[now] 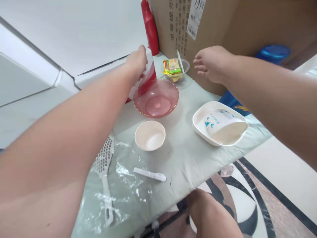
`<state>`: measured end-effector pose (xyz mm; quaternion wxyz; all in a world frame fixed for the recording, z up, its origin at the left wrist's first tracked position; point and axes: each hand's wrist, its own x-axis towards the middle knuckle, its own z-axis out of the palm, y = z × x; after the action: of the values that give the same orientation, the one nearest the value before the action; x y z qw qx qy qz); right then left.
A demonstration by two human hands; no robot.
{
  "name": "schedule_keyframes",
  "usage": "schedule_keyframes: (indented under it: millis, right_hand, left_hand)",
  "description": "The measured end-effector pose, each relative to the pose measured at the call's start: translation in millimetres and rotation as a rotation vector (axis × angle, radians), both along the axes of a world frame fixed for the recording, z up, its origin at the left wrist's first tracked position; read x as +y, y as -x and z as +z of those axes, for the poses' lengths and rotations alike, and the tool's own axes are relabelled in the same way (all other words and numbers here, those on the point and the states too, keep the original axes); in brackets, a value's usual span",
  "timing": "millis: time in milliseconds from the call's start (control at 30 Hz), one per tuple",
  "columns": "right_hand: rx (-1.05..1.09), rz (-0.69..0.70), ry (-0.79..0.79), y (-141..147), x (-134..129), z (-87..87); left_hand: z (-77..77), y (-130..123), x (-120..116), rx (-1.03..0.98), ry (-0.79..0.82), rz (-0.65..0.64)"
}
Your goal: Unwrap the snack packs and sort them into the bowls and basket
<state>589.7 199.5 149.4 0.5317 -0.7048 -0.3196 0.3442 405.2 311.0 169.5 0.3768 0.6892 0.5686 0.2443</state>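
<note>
My left hand (138, 63) reaches to the back of the table, in front of or against a red and white container (149, 71). Most of its fingers are hidden behind the hand, so I cannot tell whether it grips the container. My right hand (209, 63) hangs in the air by the cardboard box, open, fingers loosely bent and holding nothing. Between the hands stands a clear bowl (185, 67) with snack packets (173, 67) in it. A pink ribbed glass bowl (158, 105) sits just nearer to me, with a small cream bowl (150, 136) before it.
A white dish (200, 124) holds a tipped paper cup (219, 122) at the right. A slotted spatula (106, 172), clear plastic wrap (126, 191) and a white strip-shaped handle (150, 174) lie in front. A red bottle (150, 29) and a large cardboard box (213, 23) stand behind.
</note>
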Motion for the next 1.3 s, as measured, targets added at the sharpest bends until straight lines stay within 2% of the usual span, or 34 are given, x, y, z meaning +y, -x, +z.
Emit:
schedule_keyframes:
  millis: [33, 100, 133, 233, 300, 367, 467, 567, 667, 767, 833, 933, 1033, 1167, 1300]
  right_hand:
    - [0.112, -0.086, -0.121, 13, -26, 6.6]
    - [0.186, -0.053, -0.192, 45, -84, 9.5]
    - [0.26, -0.046, -0.23, 65, -112, 4.9]
    - [0.346, 0.021, -0.24, 131, -178, -30.8]
    - [0.358, 0.063, -0.19, 178, -200, -63.3]
    - [0.27, 0.134, -0.164, 223, -206, -92.4]
    - [-0.156, 0.328, -0.209, 271, -201, -123.3]
    - [-0.615, 0.397, -0.257, 291, -199, -146.6]
    - [-0.812, 0.503, -0.216, 297, -205, -163.9]
    - [-0.922, 0.615, -0.18, 304, -208, -171.2]
    - [-0.96, 0.64, -0.183, 309, -206, -171.6]
    - [-0.976, 0.618, -0.213, 316, -202, -169.9]
    - [-0.988, 0.554, -0.2, 324, -197, -168.7]
    - [-0.997, 0.503, -0.097, 334, -191, -169.1]
    - [-0.903, 0.64, -0.1, 345, -182, -170.2]
  left_hand:
    - [4.7, 10, -15, -0.027, 0.016, -0.007]
    - [10.4, 38, -50, -0.102, 0.03, -0.04]
    - [11.0, 55, -69, -0.16, 0.028, -0.063]
    - [0.7, 123, -129, -0.246, -0.041, -0.159]
    - [-18.1, 176, -168, -0.26, -0.074, -0.106]
    - [-45.9, 227, -204, -0.239, -0.146, 0.009]
    - [-95.6, 288, -246, -0.112, -0.213, 0.267]
    - [-134.9, 326, -270, 0.14, -0.197, 0.391]
    - [-152.8, 350, -274, 0.222, -0.077, 0.416]
    - [-157.9, 366, -267, 0.047, 0.071, 0.373]
    - [-158.7, 372, -262, -0.124, 0.109, 0.35]
    - [-155.0, 378, -261, -0.328, 0.124, 0.244]
    - [-144.9, 390, -267, -0.484, 0.155, 0.129]
    - [-132.9, 417, -283, -0.652, 0.224, 0.189]
    - [-132.7, 443, -298, -0.758, 0.275, 0.157]
